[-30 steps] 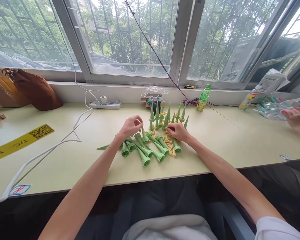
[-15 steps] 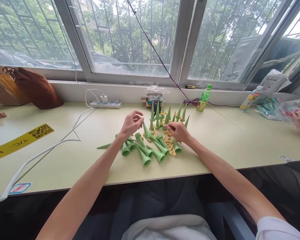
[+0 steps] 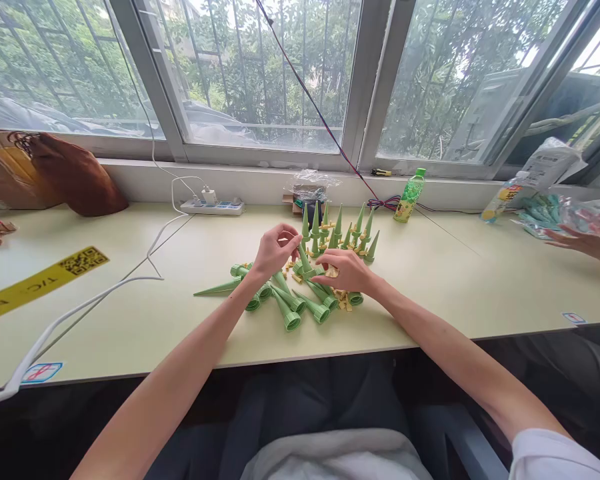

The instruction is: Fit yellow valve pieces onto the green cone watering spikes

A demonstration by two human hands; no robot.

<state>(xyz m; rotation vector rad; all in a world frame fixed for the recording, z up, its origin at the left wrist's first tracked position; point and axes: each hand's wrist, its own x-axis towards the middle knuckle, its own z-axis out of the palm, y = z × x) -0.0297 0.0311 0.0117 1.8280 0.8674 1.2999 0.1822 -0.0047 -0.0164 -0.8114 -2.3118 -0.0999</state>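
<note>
My left hand (image 3: 279, 252) pinches the tapered tip of a green plastic plant watering spike (image 3: 304, 261), which tilts with its wide end down to the right. My right hand (image 3: 349, 270) is curled at that wide end, thumb and fingers drawn in. A pale yellow patch shows between its fingers; whether it is a held piece I cannot tell. Below both hands lie several loose green spikes (image 3: 286, 313) with open ribbed ends, among small yellow valve pieces (image 3: 344, 301). Behind them stand several upright spikes (image 3: 339, 223) with yellow valves fitted at their sides.
A white power strip (image 3: 213, 208) with cables sits at the back left, near a brown bag (image 3: 83, 175). Behind the spikes is a small box with clear plastic (image 3: 311, 187). A green-capped bottle (image 3: 409, 195) stands back right. Another person's hand (image 3: 587, 245) is at the far right.
My left hand has moved slightly right with the spike. My right hand has come down from near the upright spikes to the spike's wide end. The other person's hand has spread its fingers.
</note>
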